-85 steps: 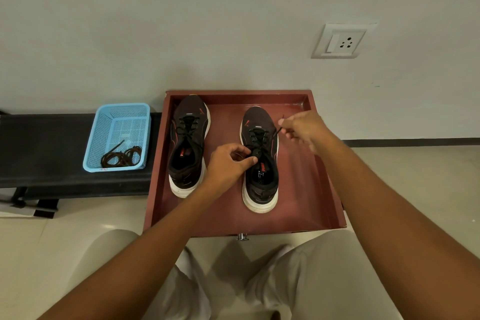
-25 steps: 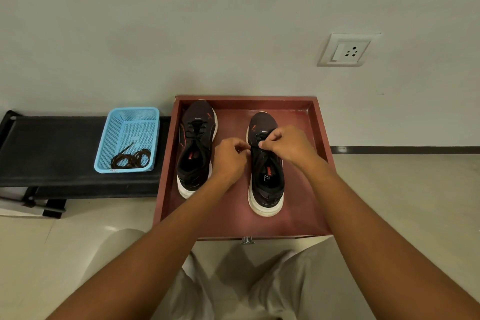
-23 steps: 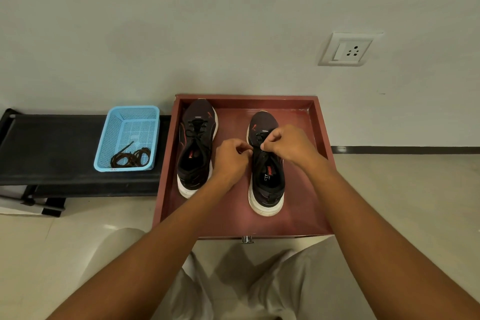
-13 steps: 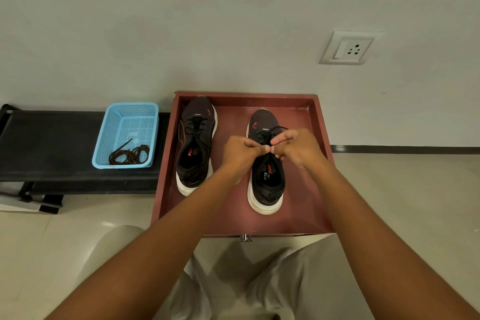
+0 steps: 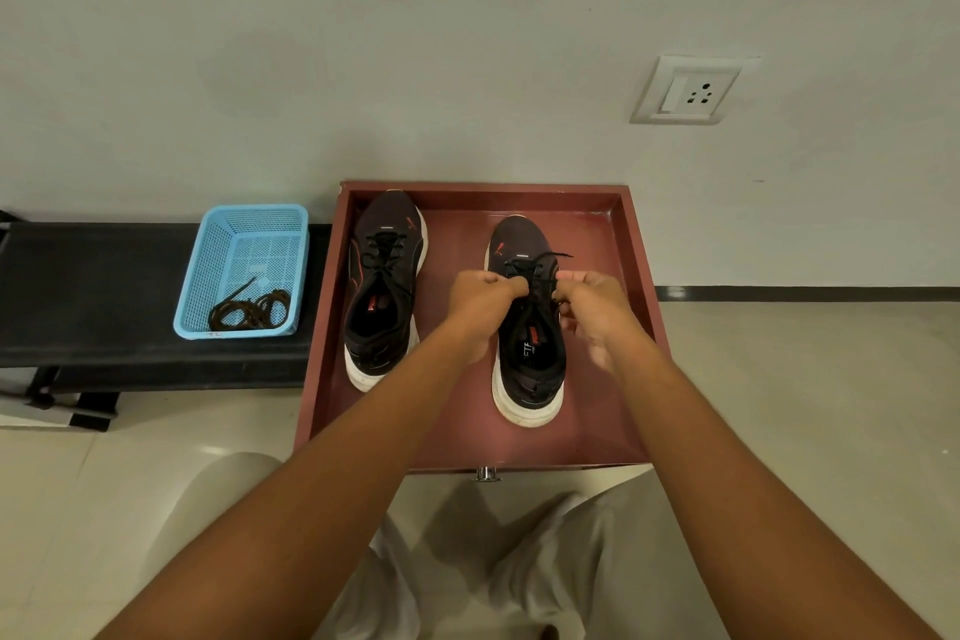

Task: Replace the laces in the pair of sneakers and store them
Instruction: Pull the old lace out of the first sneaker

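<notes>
Above the right sneaker (image 5: 527, 327), both hands' grips pinch its lace (image 5: 535, 270).

Bare forearms, no sleeves; light beige trousers (image 5: 545, 561), bare hands.

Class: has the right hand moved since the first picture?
Yes. The right hand came back from the right shoe's toe to beside its tongue.

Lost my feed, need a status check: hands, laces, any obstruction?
Left hand and right hand both pinching the lace on right sneaker. Left sneaker laced. Nothing obstructing.
</notes>
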Motion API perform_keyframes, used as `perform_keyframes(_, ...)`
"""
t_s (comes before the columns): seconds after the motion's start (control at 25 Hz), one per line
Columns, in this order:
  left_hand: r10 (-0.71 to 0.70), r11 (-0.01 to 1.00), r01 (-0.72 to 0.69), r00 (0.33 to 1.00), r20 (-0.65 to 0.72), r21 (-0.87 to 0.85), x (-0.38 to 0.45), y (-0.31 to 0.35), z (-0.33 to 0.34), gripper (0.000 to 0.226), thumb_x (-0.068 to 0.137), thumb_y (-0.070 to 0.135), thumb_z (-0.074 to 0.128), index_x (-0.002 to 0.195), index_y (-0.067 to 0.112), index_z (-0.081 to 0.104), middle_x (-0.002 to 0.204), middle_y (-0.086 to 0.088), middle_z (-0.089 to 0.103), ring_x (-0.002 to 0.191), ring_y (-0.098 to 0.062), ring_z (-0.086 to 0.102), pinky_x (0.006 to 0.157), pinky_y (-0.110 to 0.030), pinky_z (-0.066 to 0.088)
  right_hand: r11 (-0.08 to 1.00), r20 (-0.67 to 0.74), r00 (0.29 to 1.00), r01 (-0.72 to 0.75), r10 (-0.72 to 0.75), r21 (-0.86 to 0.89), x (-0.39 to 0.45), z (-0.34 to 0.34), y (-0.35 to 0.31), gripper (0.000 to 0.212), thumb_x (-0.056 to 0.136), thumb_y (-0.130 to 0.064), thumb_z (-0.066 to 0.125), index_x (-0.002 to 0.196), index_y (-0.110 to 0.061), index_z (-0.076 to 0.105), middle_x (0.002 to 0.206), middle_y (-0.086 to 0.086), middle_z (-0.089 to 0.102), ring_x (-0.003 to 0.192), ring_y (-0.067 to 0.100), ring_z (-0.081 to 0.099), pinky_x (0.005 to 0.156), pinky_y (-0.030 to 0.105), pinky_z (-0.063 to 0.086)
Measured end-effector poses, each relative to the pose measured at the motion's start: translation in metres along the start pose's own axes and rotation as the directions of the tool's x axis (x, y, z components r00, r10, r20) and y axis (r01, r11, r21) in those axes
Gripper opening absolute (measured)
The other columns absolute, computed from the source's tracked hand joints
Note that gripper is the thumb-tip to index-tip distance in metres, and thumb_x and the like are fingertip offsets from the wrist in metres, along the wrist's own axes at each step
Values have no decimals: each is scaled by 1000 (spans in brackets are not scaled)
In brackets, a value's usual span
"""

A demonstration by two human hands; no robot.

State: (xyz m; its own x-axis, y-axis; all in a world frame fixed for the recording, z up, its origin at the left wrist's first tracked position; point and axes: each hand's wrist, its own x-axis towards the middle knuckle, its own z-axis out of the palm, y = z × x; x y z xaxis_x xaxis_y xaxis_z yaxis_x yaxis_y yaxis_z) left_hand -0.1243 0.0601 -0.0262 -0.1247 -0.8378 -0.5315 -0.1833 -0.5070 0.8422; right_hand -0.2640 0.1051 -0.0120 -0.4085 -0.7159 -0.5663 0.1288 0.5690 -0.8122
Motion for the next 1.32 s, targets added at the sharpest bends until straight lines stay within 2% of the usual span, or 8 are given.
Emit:
perform_keyframes(0.16, -139, 969, 138, 990, 10, -205, 6, -2, -15, 6, 87, 9, 74, 90, 9, 68, 65, -1, 57, 50, -10, 48, 46, -21, 39, 993, -48, 999, -5, 11, 116, 0, -4, 4, 21, 93, 2, 54, 98, -15, 65, 71, 1, 59, 57, 9, 47, 54, 24, 40)
perform_keyframes(0.32, -214, 902, 190, 977, -20, -387, 17, -1, -36, 5, 90, 7, 71, 89, 10, 66, 59, 1, 55, 50, -10, 50, 48, -22, 44, 981, -137, 989, -30, 57, 192, 7, -20, 6, 25, 94, 1, 57, 112, -16, 63, 74, 3, 62, 59, 10, 53, 55, 25, 46)
perform_keyframes(0.52, -291, 881, 241, 955, -65, -406, 31, 0, -46, 12, 99, 3, 57, 94, 5, 67, 70, -4, 54, 60, -14, 53, 47, -24, 49, 998, -284, 959, -26, 9, -55, 16, -31, 12, 37, 93, 3, 58, 129, -5, 59, 91, 9, 68, 62, 16, 64, 56, 26, 56)
perform_keyframes(0.68, -269, 922, 223, 957, -107, -317, 24, -3, -41, 15, 92, -11, 60, 106, -7, 63, 88, -14, 60, 70, -20, 59, 50, -24, 56, 903, -199, 973, 17, -113, -429, 11, -33, 15, 39, 96, -14, 67, 133, -6, 54, 85, 7, 69, 72, 24, 75, 77, 45, 64)
perform_keyframes(0.76, -242, 940, 210, 966, -94, -268, 15, -8, -42, 21, 89, -7, 68, 110, -8, 63, 94, -16, 62, 74, -22, 61, 57, -27, 59, 813, -170, 954, 109, -248, -573, 7, -35, 16, 41, 94, -26, 71, 130, -12, 57, 99, 7, 73, 82, 26, 75, 81, 40, 61)
perform_keyframes(0.96, 124, 989, -120, 991, -52, 85, -13, -14, -36, 14, 85, 10, 81, 95, 9, 71, 84, -8, 71, 64, -15, 63, 62, -27, 57, 746, 1, 899, 364, -438, -557, -19, -29, 12, 3, 92, -17, 75, 95, -16, 74, 85, -4, 71, 74, 7, 63, 61, 4, 43)
perform_keyframes(1.12, 325, 862, -329, 943, 77, 387, -24, -13, -25, 26, 72, 26, 92, 88, 17, 75, 80, 4, 72, 70, -4, 63, 66, -17, 52, 735, 93, 907, 389, -410, -556, -19, -21, 15, 19, 83, -21, 86, 97, -15, 74, 81, -4, 70, 67, 4, 62, 61, 10, 48)
perform_keyframes(1.32, 368, 773, -344, 927, 65, 532, -24, -13, -16, 24, 70, 24, 92, 81, 16, 72, 76, 6, 69, 69, -6, 63, 62, -20, 50, 656, 84, 893, 386, -443, -649, -20, -11, 18, 29, 78, -23, 89, 96, -24, 66, 80, -9, 66, 71, 7, 64, 66, 21, 53)
